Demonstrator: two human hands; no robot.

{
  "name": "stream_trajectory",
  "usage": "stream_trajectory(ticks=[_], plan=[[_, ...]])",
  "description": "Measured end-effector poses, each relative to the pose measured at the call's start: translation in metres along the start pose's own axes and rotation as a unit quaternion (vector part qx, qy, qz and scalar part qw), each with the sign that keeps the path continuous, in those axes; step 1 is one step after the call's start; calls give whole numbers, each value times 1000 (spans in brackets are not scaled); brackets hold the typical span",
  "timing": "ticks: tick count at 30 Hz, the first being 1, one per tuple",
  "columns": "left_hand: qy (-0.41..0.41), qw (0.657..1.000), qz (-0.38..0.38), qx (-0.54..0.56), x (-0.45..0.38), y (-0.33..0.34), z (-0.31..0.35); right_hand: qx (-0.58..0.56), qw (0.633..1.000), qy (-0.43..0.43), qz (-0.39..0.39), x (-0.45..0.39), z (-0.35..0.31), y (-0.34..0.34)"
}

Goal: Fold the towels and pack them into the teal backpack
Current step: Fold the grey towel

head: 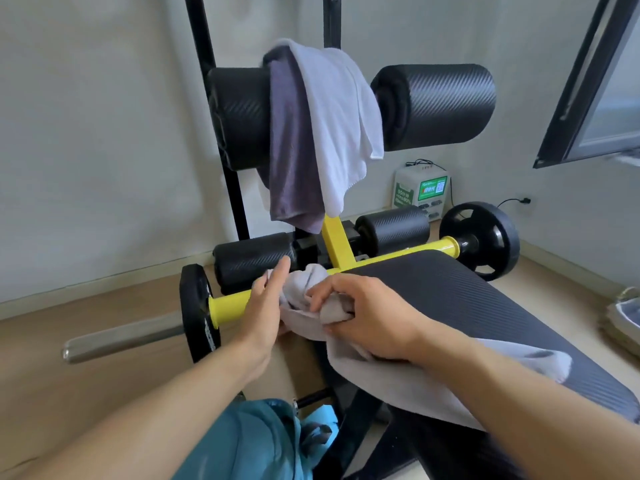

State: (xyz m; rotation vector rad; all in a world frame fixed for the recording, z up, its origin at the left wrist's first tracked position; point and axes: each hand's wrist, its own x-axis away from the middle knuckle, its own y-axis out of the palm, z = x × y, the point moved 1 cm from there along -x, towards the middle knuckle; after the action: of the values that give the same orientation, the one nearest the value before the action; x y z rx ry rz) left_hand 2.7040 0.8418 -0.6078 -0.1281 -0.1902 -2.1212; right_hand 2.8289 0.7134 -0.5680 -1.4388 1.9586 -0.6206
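A light grey towel (391,372) lies bunched over the near end of the black padded bench (467,296). My right hand (367,317) grips a bunched fold of it. My left hand (265,303) is against the towel's left edge with the fingers fairly straight; its thumb side is hidden behind the cloth. A white towel (339,116) and a dark purple-grey towel (294,161) hang over the upper foam roller. The teal backpack (249,441) sits on the floor at the bottom, between my forearms.
The yellow bench frame (336,240) carries black foam rollers (433,105) and weight plates (481,240) on both sides; a steel bar (121,337) sticks out left. A white-green box (420,192) stands by the wall. A woven basket (623,320) is at the right edge.
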Motion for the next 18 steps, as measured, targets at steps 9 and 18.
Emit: stream_trajectory(ticks=[9, 18], plan=[[-19, 997, -22, 78, -10, -66, -8, 81, 994, 76, -4, -7, -1, 17], [-80, 955, -46, -283, 6, -99, -21, 48, 996, 24, -76, -1, -13, 28]])
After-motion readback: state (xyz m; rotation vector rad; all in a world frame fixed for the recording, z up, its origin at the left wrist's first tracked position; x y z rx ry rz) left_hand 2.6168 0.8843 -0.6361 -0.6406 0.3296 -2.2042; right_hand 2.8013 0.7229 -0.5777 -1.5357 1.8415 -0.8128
